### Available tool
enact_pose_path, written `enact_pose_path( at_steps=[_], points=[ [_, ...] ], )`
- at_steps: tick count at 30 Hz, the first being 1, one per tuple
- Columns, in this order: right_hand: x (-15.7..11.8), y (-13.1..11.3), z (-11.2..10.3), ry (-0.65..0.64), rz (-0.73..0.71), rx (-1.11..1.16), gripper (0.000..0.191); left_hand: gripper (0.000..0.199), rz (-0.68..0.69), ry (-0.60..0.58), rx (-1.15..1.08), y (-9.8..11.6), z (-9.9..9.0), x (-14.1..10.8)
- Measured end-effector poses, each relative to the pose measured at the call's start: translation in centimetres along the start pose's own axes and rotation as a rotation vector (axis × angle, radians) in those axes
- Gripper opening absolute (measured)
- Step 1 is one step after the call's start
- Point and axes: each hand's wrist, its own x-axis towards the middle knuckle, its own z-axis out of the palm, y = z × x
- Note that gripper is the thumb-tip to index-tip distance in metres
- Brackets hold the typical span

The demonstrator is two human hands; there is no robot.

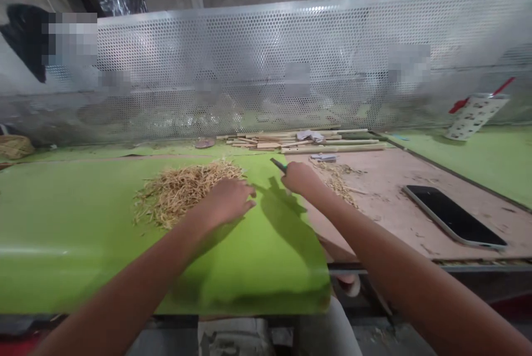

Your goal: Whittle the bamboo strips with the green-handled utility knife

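Note:
My left hand [233, 199] is at the right edge of a heap of thin, dry, straw-coloured strips [178, 192] on the bright green sheet. Its fingers are apart, and nothing shows between them. Closed around a small knife [279, 166], my right hand [300, 177] hovers near the sheet's right edge. The knife's dark, narrow tip points up and left, with a bit of green near my fingers; the rest is hidden in my fist. Just beyond my right wrist, a smaller scatter of pale strips [338, 181] lies on a tan board.
Long pale sticks [266, 141] and crumpled paper [311, 136] lie along the back, before a perforated metal screen [249, 67]. A phone [455, 216] rests on the tan board [390, 201] at right. Farther right stands a patterned tumbler [477, 116] with a red straw.

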Motion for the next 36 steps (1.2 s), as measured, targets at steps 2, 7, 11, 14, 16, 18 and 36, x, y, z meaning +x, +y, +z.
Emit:
enact_pose_path(
  at_steps=[2, 7, 11, 14, 16, 18, 36],
  points=[
    [0.0, 2.4, -0.2, 0.016, 0.007, -0.080, 0.025, 0.030, 0.084, 0.065, 0.029, 1.8, 0.4, 0.7],
    [-0.5, 6.5, -0.6, -0.003, 0.104, -0.119, 0.026, 0.035, -0.030, 0.001, -0.015, 5.5, -0.2, 3.5],
    [0.0, 8.6, -1.2, 0.029, 0.181, -0.131, 0.029, 0.036, -0.153, 0.019, -0.015, 6.0, -0.8, 6.8],
    [1.8, 7.7, -1.2, 0.046, 0.177, -0.144, 0.030, 0.041, -0.234, 0.141, -0.166, 5.4, 0.1, 9.3],
    [3.6, 6.2, -1.0, 0.058, 0.167, -0.116, 0.032, 0.042, -0.281, 0.173, -0.240, 4.8, 1.1, 10.2],
    [5.8, 4.6, -0.8, 0.087, 0.129, -0.096, 0.035, 0.041, -0.318, 0.148, -0.248, 4.1, 2.0, 10.5],
    [3.8, 11.8, -1.6, 0.035, 0.210, -0.265, 0.032, 0.035, -0.570, 0.207, -0.157, -0.1, 2.5, 9.5]
  ],
)
